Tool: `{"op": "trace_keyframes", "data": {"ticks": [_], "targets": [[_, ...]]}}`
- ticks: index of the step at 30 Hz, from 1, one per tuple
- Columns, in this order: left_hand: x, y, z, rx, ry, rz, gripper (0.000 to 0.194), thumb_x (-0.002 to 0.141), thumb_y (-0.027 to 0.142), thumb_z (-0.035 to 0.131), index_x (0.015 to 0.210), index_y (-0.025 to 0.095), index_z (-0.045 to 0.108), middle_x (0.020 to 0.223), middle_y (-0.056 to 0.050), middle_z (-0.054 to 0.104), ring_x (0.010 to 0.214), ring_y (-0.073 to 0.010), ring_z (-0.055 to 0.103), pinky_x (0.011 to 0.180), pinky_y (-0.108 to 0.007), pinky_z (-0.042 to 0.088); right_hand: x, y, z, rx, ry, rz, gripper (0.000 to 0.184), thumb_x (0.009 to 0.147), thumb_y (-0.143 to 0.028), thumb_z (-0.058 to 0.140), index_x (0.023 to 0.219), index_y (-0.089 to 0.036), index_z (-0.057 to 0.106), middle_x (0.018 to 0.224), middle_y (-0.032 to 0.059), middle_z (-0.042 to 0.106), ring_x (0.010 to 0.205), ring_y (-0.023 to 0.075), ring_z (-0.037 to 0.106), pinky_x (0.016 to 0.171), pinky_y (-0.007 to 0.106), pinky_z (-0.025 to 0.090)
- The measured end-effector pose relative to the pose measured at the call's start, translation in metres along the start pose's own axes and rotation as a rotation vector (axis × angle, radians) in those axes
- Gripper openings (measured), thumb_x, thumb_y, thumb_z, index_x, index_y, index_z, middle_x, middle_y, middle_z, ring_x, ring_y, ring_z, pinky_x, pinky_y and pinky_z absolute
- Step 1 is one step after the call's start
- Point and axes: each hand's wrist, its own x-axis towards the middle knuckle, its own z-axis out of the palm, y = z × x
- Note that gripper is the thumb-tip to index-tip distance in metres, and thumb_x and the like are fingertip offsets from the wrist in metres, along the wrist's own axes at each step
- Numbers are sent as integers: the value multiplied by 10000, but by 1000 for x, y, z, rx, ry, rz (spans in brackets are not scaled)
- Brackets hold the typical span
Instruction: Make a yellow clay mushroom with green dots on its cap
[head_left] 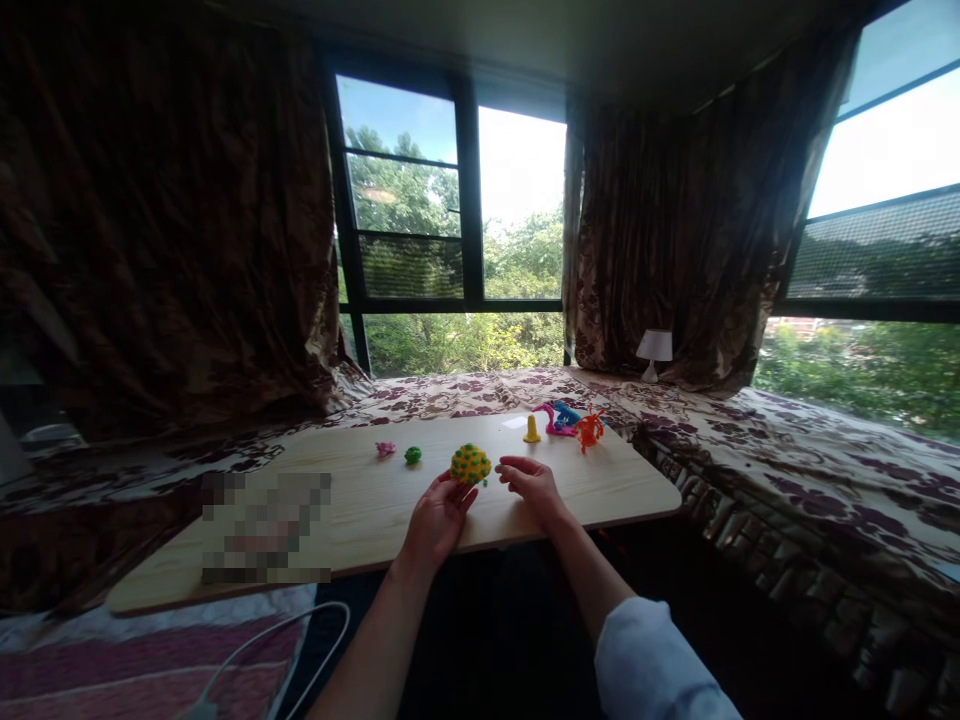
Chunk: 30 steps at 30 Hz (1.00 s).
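A yellow ball dotted with green bumps (470, 464) rests in the fingers of my left hand (439, 515), just above the wooden board. To its right, my right hand (531, 485) is held apart from the ball with its thumb and fingertips pinched together; whatever lies between them, if anything, is too small to name. A tiny green bit (485, 483) shows at the ball's lower right edge. Left of the ball on the board sit a green lump (413, 455) and a pink lump (385, 449).
The light wooden board (360, 520) also carries a yellow cone-shaped piece (532, 430) and tangled orange (590, 430), pink (553, 421) and blue (568, 415) pieces. A blurred-out rectangle (267, 527) covers its left part. A white cable (259, 632) loops at lower left. A small lamp (655, 347) stands behind.
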Motion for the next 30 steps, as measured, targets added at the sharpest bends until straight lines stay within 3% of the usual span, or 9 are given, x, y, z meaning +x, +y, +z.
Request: {"op": "trace_keyframes", "data": {"ticks": [14, 30], "targets": [[-3, -1, 4, 56, -39, 15, 178, 710, 61, 557, 862, 153, 564, 853, -75, 652, 772, -176, 637, 726, -321, 511, -4, -5, 2, 108, -40, 15, 287, 609, -364, 676, 793, -143, 685, 637, 22, 616, 556, 100, 491, 524, 223, 373], [-5, 0, 5, 79, -80, -11, 158, 724, 91, 533, 863, 153, 579, 838, -71, 651, 729, -156, 632, 671, -282, 517, -4, -7, 2, 84, -63, 14, 270, 627, -369, 657, 776, -146, 677, 621, 8, 593, 548, 95, 475, 524, 224, 375]]}}
